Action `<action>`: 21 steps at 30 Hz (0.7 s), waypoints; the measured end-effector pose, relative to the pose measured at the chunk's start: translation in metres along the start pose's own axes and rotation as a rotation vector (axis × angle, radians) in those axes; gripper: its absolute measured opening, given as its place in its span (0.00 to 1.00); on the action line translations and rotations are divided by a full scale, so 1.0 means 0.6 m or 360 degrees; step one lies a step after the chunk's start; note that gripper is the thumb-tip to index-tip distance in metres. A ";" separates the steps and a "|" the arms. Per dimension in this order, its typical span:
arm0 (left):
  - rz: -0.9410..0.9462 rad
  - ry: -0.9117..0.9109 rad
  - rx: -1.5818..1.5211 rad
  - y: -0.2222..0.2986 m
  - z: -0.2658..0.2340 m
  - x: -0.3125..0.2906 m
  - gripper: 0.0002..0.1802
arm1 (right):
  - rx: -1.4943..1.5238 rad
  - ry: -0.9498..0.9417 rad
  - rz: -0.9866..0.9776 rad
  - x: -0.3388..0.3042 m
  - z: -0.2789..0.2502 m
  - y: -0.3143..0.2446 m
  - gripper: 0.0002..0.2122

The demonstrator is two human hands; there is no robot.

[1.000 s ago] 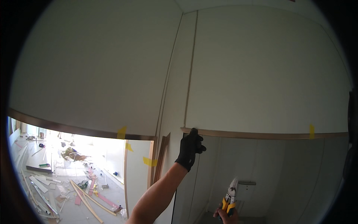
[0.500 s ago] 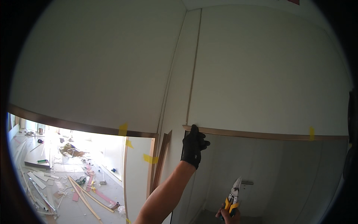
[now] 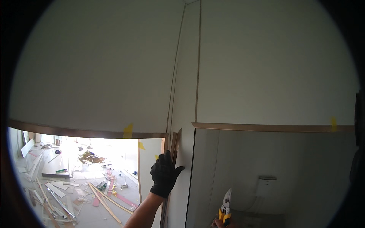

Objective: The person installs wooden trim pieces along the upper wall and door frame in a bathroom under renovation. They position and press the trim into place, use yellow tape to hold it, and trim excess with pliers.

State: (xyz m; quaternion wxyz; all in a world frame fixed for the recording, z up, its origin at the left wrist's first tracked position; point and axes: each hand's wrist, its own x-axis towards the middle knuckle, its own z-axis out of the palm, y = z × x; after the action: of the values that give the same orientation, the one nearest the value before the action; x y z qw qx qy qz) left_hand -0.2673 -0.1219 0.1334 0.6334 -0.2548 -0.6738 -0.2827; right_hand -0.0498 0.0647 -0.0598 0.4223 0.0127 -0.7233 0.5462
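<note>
My left hand point(image 3: 164, 175), in a black glove, lies against a narrow brown metal trim strip point(image 3: 175, 146) that stands upright at the wall corner. Its fingers point up and the thumb is spread to the right; no closed grip on the strip shows. Low in the view, my right hand point(image 3: 219, 223) holds a pair of tin snips point(image 3: 226, 207) with yellow and black handles, blades pointing up. Only part of that hand shows. Above and to the right, a brown trim piece point(image 3: 258, 126) runs along the top of the opening, its left end cut at a slant.
Yellow tape point(image 3: 128, 130) marks the left opening's top trim point(image 3: 87, 134), and another tape piece point(image 3: 334, 123) is on the right trim. Through the left opening, offcuts and wooden strips point(image 3: 104, 201) litter the floor. A dark glass-like panel point(image 3: 243, 159) fills the right opening.
My left hand has left the slanted end of the right trim and moved down and left to the upright strip. The snips have sunk lower and slightly left in the view.
</note>
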 end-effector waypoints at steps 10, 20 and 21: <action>-0.0375 -0.0443 -0.0618 -0.011 -0.032 0.007 0.24 | 0.0384 0.0012 -0.0002 -0.022 0.065 0.035 0.10; -0.0757 -0.0324 -0.2246 0.045 0.035 0.036 0.24 | -0.0407 -0.0052 -0.0145 -0.049 0.176 0.076 0.26; -0.0752 -0.0309 -0.2272 0.045 0.041 0.034 0.24 | -0.0501 -0.0072 -0.0211 -0.053 0.184 0.085 0.27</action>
State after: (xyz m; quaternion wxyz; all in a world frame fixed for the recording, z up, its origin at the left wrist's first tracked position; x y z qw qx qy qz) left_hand -0.2671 -0.0859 0.1541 0.1751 -0.4756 -0.4167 -0.7546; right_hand -0.1198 -0.0170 -0.1244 0.4378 0.0064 -0.8068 0.3967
